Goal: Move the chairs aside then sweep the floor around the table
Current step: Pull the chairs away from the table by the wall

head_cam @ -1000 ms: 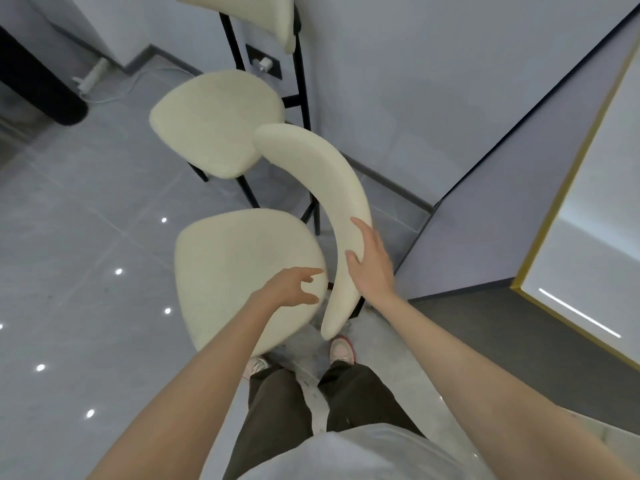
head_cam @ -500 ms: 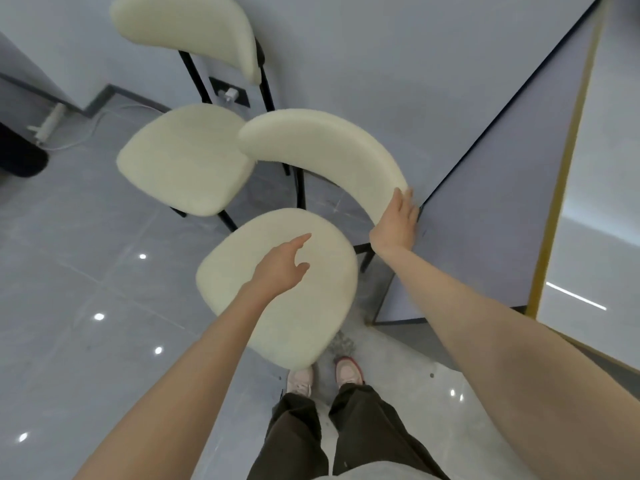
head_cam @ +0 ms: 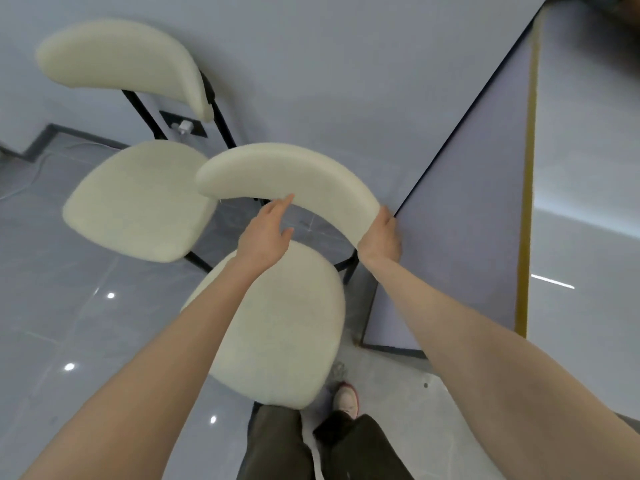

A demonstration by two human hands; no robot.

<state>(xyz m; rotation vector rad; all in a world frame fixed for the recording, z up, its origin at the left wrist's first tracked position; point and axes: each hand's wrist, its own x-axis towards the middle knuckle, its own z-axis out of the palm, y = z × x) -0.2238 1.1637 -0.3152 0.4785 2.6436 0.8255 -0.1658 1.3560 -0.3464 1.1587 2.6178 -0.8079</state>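
Note:
A cream chair with black legs stands right in front of me, its round seat [head_cam: 277,327] below my arms and its curved backrest [head_cam: 294,181] towards the wall. My right hand [head_cam: 381,237] grips the right end of that backrest. My left hand [head_cam: 266,233] hovers open above the seat, fingertips reaching up to the backrest's lower edge. A second identical chair [head_cam: 138,199] stands just behind and to the left, against the wall.
A grey wall runs behind both chairs, with a socket and plug [head_cam: 183,128] low down. A wall corner with a dark edge [head_cam: 450,133] juts out at right, beside a gold-trimmed panel [head_cam: 526,202]. Glossy grey tiles [head_cam: 52,306] extend to the left. My feet [head_cam: 344,400] are below the seat.
The near chair has swung round so its backrest faces the wall. My right hand stayed on the backrest's end; my left hand rose from over the seat to the backrest's edge.

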